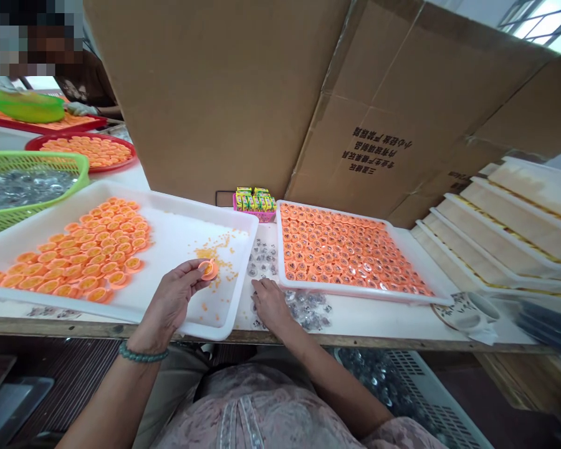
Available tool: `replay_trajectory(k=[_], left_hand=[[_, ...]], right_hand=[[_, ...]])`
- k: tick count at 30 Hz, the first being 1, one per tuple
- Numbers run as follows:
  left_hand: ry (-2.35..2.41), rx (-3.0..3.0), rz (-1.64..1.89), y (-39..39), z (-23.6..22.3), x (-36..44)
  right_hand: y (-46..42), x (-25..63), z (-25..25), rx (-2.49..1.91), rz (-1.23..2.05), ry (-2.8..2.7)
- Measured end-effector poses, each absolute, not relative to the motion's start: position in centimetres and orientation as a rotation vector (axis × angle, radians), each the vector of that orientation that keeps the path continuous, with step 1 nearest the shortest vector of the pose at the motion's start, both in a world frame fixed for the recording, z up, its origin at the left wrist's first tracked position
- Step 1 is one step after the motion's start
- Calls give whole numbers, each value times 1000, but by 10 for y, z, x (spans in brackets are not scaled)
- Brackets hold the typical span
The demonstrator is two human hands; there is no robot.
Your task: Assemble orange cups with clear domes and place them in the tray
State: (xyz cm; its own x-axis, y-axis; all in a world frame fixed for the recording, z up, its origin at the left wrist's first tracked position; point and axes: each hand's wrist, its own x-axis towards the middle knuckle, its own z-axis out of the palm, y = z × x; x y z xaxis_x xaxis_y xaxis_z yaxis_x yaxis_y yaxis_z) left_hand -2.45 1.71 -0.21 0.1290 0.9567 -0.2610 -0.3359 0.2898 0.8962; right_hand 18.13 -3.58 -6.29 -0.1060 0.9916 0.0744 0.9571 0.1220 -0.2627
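Observation:
A small round orange plastic cup (207,269) with yellow bits inside is pinched between the thumb and fingers of my left hand (174,298). That hand is over the right part of a white tray (180,227). Many similar orange cups (98,252) lie on the tray's left side, and loose yellow beads (220,249) are scattered near my fingers. My right hand (273,307) rests at the table among small clear plastic pieces (262,257). Its fingers are curled and close together; anything between the fingertips is hidden. More clear pieces (309,309) lie beside its wrist.
A second white tray (355,294) holds rows of orange cups with dark-marked tops. Behind stand a pink basket (264,216) of yellow-green packets and a cardboard wall (224,93). Stacked trays (500,231) and a cup (465,312) are rightward. A co-worker (86,78) is far left.

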Motion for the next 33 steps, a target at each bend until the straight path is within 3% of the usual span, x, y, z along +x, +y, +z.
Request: replay_trajectory(k=[8, 12, 23, 33], left_hand=[[1044, 789, 1120, 16, -1, -23], [1036, 802, 1124, 16, -1, -23], [961, 740, 1130, 11, 5, -20], [883, 706, 1222, 8, 3, -21]], right_hand=[[-31, 188, -67, -1920, 367, -2122], [-38, 191, -55, -1695, 420, -1853], [-30, 171, -7, -1184, 1136, -1177], [-4, 135, 13, -1192, 1169, -1266]])
